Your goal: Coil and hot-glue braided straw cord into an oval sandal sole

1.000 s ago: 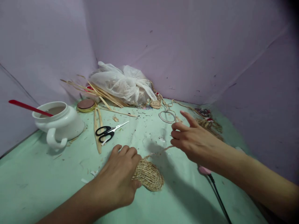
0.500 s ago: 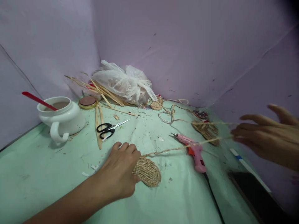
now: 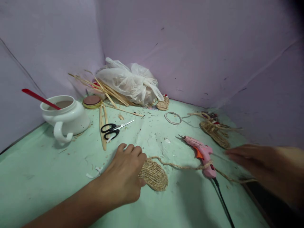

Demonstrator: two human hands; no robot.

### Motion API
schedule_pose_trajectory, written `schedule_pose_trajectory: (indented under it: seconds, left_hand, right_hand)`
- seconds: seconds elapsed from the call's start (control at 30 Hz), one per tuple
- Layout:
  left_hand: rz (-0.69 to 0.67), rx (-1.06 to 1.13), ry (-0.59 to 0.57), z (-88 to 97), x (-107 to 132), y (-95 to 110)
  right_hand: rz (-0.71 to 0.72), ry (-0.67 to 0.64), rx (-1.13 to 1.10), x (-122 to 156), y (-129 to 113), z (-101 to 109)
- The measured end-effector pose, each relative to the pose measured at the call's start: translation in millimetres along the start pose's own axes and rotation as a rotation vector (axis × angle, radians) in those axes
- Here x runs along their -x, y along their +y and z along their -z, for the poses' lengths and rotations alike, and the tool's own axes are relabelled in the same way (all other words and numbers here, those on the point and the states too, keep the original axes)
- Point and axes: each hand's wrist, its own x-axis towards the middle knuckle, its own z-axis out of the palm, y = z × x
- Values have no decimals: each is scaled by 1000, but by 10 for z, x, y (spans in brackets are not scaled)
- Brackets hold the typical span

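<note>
My left hand point(image 3: 129, 172) is closed on one end of a coiled, braided straw sole point(image 3: 156, 177), pressing it to the table. From the sole's top edge a twisted straw cord point(image 3: 173, 165) runs right, across the handle of a pink hot glue gun point(image 3: 200, 153) that lies on its side. My right hand point(image 3: 263, 164) is off to the right, smeared by motion, above the cord's far part; whether its fingers hold anything is unclear. Just beyond it lies another braided straw piece point(image 3: 215, 134) with red bits.
Black-handled scissors point(image 3: 114, 130) lie left of centre, beside flat straw strips point(image 3: 103, 129). A white pot point(image 3: 65, 118) with a red stick stands at left. Behind are a round tin point(image 3: 91, 101), a plastic bag point(image 3: 130, 82) and a wire ring point(image 3: 173, 118). A dark flat object point(image 3: 266, 202) lies at lower right.
The cord, taut toward my right hand before, has dropped slack over the glue gun. Its loops have left the wire ring. My right hand has moved lower; my left hand keeps hold of the sole.
</note>
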Motion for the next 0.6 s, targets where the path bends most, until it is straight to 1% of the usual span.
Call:
schedule_pose_trajectory:
  seconds: [0.03,0.07,0.1,0.13,0.17,0.2,0.23,0.3,0.37,0.47,0.6]
  left_hand:
    - [-2,-3,10,-10,0,-5]
    - [-5,-5,17,-22,0,-11]
    - [-9,-7,25,-33,0,-17]
    - [-12,-10,31,-44,1,-23]
    - [-16,-13,33,-53,2,-29]
    - [-18,-14,34,-59,4,-34]
    - [-20,-14,35,-65,5,-40]
    - [-20,-11,43,-71,6,-51]
    - [-21,-8,51,-75,5,-59]
    - [-12,-3,43,-79,0,-63]
    - [2,20,35,-83,-4,-61]
  right_hand:
    - [-17,-71,-82,-59,-317,-69]
    - [-30,-186,-179,-129,-601,-155]
    - [0,-224,-269,-201,-839,-256]
    - [26,-228,-307,-270,-1021,-368]
    - [35,-238,-324,-331,-1148,-484]
    - [64,-256,-346,-382,-1225,-597]
    - [78,-280,-362,-422,-1262,-701]
    - [89,-305,-379,-472,-1258,-862]
    - [96,-325,-396,-496,-1218,-948]
    - [117,-338,-416,-514,-1184,-971]
    - [171,-335,-360,-521,-1194,-943]
